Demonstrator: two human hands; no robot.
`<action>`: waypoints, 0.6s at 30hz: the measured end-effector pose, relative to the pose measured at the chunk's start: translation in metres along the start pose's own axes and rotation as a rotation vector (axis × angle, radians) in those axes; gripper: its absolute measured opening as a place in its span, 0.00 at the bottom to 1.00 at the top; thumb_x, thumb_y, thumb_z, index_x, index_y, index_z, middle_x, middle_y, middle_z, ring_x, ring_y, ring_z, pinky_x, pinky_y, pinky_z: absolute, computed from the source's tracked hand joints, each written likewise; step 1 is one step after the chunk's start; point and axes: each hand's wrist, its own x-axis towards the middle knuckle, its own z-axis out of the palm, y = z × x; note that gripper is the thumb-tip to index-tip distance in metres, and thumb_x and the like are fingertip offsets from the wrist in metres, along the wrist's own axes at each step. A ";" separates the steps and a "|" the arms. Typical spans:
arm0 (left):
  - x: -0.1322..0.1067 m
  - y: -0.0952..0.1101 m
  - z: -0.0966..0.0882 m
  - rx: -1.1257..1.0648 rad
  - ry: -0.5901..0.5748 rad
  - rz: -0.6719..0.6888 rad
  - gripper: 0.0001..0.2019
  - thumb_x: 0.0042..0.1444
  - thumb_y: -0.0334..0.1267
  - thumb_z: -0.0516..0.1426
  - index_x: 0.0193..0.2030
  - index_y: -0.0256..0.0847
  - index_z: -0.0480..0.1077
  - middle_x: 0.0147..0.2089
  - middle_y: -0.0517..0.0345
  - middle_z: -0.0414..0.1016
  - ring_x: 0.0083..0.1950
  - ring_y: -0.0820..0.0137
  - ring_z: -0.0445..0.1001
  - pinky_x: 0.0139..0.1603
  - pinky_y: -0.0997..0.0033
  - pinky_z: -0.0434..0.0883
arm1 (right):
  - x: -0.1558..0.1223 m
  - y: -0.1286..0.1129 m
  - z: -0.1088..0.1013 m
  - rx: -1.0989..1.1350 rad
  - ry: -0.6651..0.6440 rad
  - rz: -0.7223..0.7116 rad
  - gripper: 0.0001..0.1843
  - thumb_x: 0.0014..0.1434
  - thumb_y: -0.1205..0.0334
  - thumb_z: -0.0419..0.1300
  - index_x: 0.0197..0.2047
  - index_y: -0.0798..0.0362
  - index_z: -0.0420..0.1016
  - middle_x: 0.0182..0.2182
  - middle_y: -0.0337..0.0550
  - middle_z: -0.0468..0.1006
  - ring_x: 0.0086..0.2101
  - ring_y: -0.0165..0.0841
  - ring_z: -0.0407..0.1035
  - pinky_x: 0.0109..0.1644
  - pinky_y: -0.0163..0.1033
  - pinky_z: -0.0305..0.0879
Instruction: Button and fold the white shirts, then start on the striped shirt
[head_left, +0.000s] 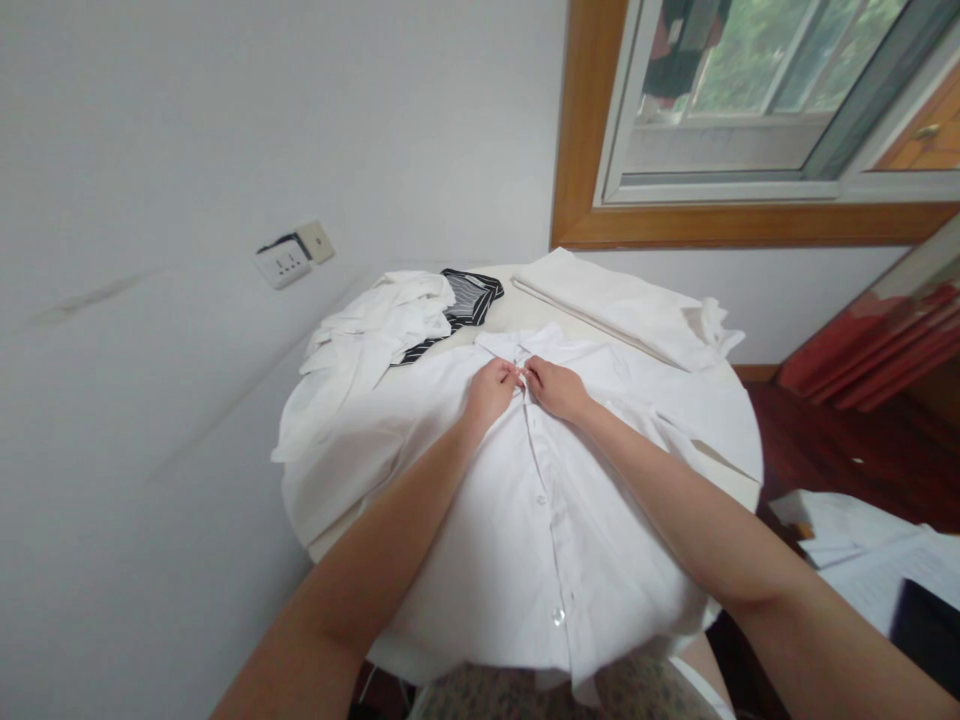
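Observation:
A white button-up shirt lies spread front-up over a small round table, its collar toward the far side. My left hand and my right hand meet at the top of the button placket just below the collar. Both hands are closed in a pinch on the shirt's front edges there. Several buttons run down the placket toward me.
A crumpled white garment and a black-and-white striped cloth lie at the table's far left. A folded white garment rests at the far right. The wall with a socket stands left, a window behind, papers on the floor right.

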 end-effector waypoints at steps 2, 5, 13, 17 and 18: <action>0.000 -0.001 -0.001 -0.031 -0.005 0.004 0.02 0.54 0.32 0.56 0.35 0.43 0.68 0.30 0.61 0.79 0.34 0.69 0.78 0.41 0.70 0.70 | -0.001 -0.001 0.001 -0.013 0.012 0.024 0.15 0.70 0.56 0.45 0.48 0.51 0.70 0.41 0.49 0.81 0.39 0.38 0.74 0.36 0.36 0.57; 0.001 -0.002 -0.002 -0.070 -0.044 -0.018 0.06 0.52 0.33 0.58 0.38 0.43 0.68 0.30 0.62 0.79 0.35 0.69 0.78 0.42 0.69 0.70 | -0.003 -0.003 0.003 -0.022 0.047 0.065 0.15 0.71 0.56 0.44 0.49 0.51 0.69 0.40 0.49 0.81 0.38 0.38 0.74 0.36 0.36 0.57; -0.002 -0.001 -0.003 0.022 -0.047 -0.002 0.11 0.49 0.30 0.60 0.40 0.42 0.67 0.31 0.61 0.78 0.37 0.68 0.77 0.44 0.69 0.70 | -0.005 0.006 0.000 0.049 0.031 -0.051 0.12 0.69 0.59 0.48 0.47 0.51 0.69 0.39 0.46 0.81 0.38 0.35 0.73 0.37 0.35 0.57; -0.008 0.005 -0.004 0.158 -0.009 0.068 0.11 0.51 0.29 0.58 0.42 0.43 0.67 0.32 0.62 0.78 0.38 0.69 0.77 0.46 0.68 0.70 | -0.004 0.014 -0.001 0.097 -0.010 -0.135 0.09 0.67 0.62 0.50 0.46 0.52 0.70 0.38 0.43 0.80 0.36 0.33 0.72 0.37 0.33 0.57; -0.010 0.006 -0.004 0.195 0.004 0.098 0.11 0.51 0.28 0.58 0.42 0.44 0.67 0.33 0.62 0.78 0.38 0.69 0.77 0.47 0.68 0.70 | -0.004 0.015 -0.001 0.103 -0.016 -0.141 0.09 0.67 0.62 0.50 0.46 0.52 0.70 0.38 0.43 0.80 0.36 0.33 0.72 0.38 0.33 0.57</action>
